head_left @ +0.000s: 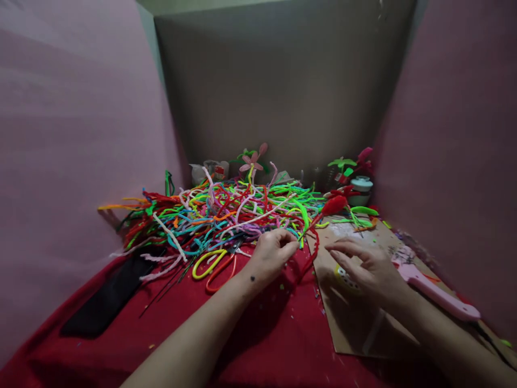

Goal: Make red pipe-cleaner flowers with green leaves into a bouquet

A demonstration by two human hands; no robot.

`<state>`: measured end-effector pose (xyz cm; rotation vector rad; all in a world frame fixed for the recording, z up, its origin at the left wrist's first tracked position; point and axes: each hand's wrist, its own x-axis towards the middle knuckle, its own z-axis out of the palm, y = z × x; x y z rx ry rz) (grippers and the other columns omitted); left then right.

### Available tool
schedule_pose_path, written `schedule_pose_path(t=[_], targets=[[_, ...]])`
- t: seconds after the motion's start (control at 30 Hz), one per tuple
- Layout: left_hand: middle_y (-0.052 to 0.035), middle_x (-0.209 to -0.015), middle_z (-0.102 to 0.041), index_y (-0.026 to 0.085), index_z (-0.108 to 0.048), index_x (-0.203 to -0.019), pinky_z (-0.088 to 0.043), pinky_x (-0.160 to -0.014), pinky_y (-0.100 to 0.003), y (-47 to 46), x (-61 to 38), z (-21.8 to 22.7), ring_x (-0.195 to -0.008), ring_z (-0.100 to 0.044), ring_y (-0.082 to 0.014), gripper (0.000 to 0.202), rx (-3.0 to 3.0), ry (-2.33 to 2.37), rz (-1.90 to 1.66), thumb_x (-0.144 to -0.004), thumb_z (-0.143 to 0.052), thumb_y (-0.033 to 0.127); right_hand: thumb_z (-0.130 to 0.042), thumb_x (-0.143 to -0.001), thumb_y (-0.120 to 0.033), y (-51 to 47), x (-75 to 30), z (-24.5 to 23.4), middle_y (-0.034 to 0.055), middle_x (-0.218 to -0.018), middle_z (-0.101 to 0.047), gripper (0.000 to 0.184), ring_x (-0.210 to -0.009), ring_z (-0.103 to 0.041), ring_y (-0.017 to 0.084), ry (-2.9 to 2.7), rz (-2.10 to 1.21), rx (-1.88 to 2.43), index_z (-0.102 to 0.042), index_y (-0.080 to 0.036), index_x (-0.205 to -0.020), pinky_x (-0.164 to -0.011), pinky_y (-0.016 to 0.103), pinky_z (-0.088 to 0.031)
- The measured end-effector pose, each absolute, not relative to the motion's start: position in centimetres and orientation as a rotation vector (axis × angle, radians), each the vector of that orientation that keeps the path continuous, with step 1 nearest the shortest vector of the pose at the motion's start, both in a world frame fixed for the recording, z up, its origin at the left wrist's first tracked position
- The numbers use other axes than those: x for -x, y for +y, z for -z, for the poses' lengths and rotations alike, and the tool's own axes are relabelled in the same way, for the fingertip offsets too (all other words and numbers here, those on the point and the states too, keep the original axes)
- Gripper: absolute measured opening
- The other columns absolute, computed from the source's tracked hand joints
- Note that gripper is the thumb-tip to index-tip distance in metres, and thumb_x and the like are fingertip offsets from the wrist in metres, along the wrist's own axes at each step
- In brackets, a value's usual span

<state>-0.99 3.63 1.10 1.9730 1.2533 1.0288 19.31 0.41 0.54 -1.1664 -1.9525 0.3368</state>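
My left hand (274,252) is pinched closed on the lower end of a pipe-cleaner flower stem. A fuzzy red bud (334,206) tops this stem, which tilts up to the right. A bright green pipe-cleaner leaf (302,213) curves beside the stem, close to my left fingertips. My right hand (361,267) hovers over the cardboard (339,323), fingers stretched out and nothing visible in them. Partly hidden beneath it is a yellow roll (345,277) with a pale, holed centre. A curved red pipe cleaner (314,253) hangs between my hands.
A large tangle of coloured pipe cleaners (226,213) fills the back. Scissors (216,269) with yellow and orange handles lie before it. A black flat object (107,299) is at left, a pink glue gun (440,293) at right. A lidded jar (361,188) stands behind. Pink walls flank the red cloth (121,350).
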Motion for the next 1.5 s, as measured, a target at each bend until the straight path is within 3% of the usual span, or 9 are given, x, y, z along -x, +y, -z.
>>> schedule_pose_path(t=[0.1, 0.2, 0.47, 0.57, 0.67, 0.8, 0.93, 1.17, 1.5], targets=[[0.001, -0.062, -0.056, 0.014, -0.062, -0.071, -0.037, -0.056, -0.02, 2.8, 0.7, -1.5, -0.057, -0.047, -0.0099, 0.014, -1.799, 1.061, -1.132, -0.074, -0.054, 0.026, -0.057, -0.079, -0.036, 0.7, -17.6, -1.9, 0.0072, -0.087, -0.068, 0.028, -0.073, -0.061, 0.018, -1.735, -0.812, 1.119, -0.066, -0.017, -0.098, -0.06, 0.03, -0.048], [0.0014, -0.062, -0.054, 0.015, -0.062, -0.068, -0.038, -0.059, -0.021, 2.2, 0.3, -1.5, -0.059, -0.046, -0.0098, 0.015, -1.823, 0.954, -1.17, -0.075, -0.056, 0.027, -0.059, -0.077, -0.035, 1.2, -15.8, -2.8, 0.0012, -0.064, -0.062, 0.022, -0.059, -0.055, 0.014, -1.649, -0.917, 1.0, -0.069, -0.017, -0.083, -0.054, 0.026, -0.044], [0.0044, -0.057, -0.049, 0.015, -0.056, -0.075, -0.029, -0.045, -0.018, 2.1, 1.6, -3.5, -0.046, -0.039, -0.0052, 0.025, -1.43, 0.865, -1.19, -0.07, -0.064, 0.038, -0.053, -0.082, -0.03, 1.3, -14.7, -2.3, -0.003, -0.057, -0.051, 0.021, -0.052, -0.044, 0.01, -1.809, -0.624, 0.965, -0.063, -0.018, -0.068, -0.048, 0.021, -0.037], [0.0066, -0.047, -0.039, 0.015, -0.05, -0.063, -0.021, -0.04, -0.018, 1.9, 1.7, -3.7, -0.039, -0.031, -0.0035, 0.036, -1.299, 0.796, -1.171, -0.075, -0.057, 0.048, -0.051, -0.083, -0.025, 1.2, -14.5, -1.6, -0.003, -0.056, -0.051, 0.019, -0.051, -0.045, 0.01, -1.943, -0.497, 0.94, -0.06, -0.018, -0.068, -0.048, 0.021, -0.038], [0.0078, -0.043, -0.034, 0.015, -0.041, -0.053, -0.016, -0.038, -0.019, 1.6, 1.3, -3.4, -0.036, -0.024, -0.0016, 0.044, -1.175, 0.805, -1.144, -0.069, -0.063, 0.049, -0.05, -0.084, -0.019, 1.0, -14.1, -0.6, -0.002, -0.061, -0.053, 0.014, -0.054, -0.048, 0.011, -2.032, -0.39, 0.871, -0.059, -0.019, -0.073, -0.052, 0.022, -0.042], [0.0079, -0.039, -0.033, 0.013, -0.047, -0.048, -0.011, -0.037, -0.019, 1.0, 0.8, -3.2, -0.034, -0.023, -0.0007, 0.042, -1.115, 0.848, -1.115, -0.064, -0.069, 0.044, -0.047, -0.084, -0.013, 0.7, -13.8, 0.1, -0.0017, -0.061, -0.055, 0.014, -0.052, -0.052, 0.012, -2.045, -0.291, 0.768, -0.056, -0.021, -0.079, -0.049, 0.022, -0.044], [0.0086, -0.043, -0.034, 0.01, -0.064, -0.066, -0.008, -0.035, -0.019, 0.6, 0.7, -3.3, -0.032, -0.018, 0.0, 0.032, -0.933, 0.764, -1.07, -0.068, -0.066, 0.043, -0.041, -0.082, -0.007, 0.6, -13.7, 0.0, 0.0012, -0.072, -0.063, 0.022, -0.063, -0.062, 0.014, -2.058, -0.116, 0.662, -0.055, -0.024, -0.086, -0.058, 0.026, -0.051], [0.0056, -0.039, -0.043, 0.009, -0.059, -0.054, -0.014, -0.034, -0.017, 0.4, 0.8, -4.4, -0.033, -0.03, -0.0008, 0.027, -1.046, 0.852, -1.146, -0.062, -0.072, 0.032, -0.039, -0.078, -0.004, 0.4, -14.1, -0.4, 0.0026, -0.068, -0.063, 0.023, -0.062, -0.062, 0.016, -2.08, 0.001, 0.661, -0.055, -0.021, -0.085, -0.058, 0.027, -0.053], [0.0041, -0.042, -0.048, 0.011, -0.057, -0.059, -0.024, -0.029, -0.015, 1.3, 1.3, -4.1, -0.031, -0.038, -0.0032, 0.017, -0.838, 0.802, -1.069, -0.062, -0.07, 0.022, -0.033, -0.085, -0.008, -0.8, -13.8, -2.2, 0.003, -0.062, -0.062, 0.029, -0.055, -0.061, 0.014, -2.172, 0.085, 0.67, -0.059, -0.02, -0.082, -0.052, 0.022, -0.051]])
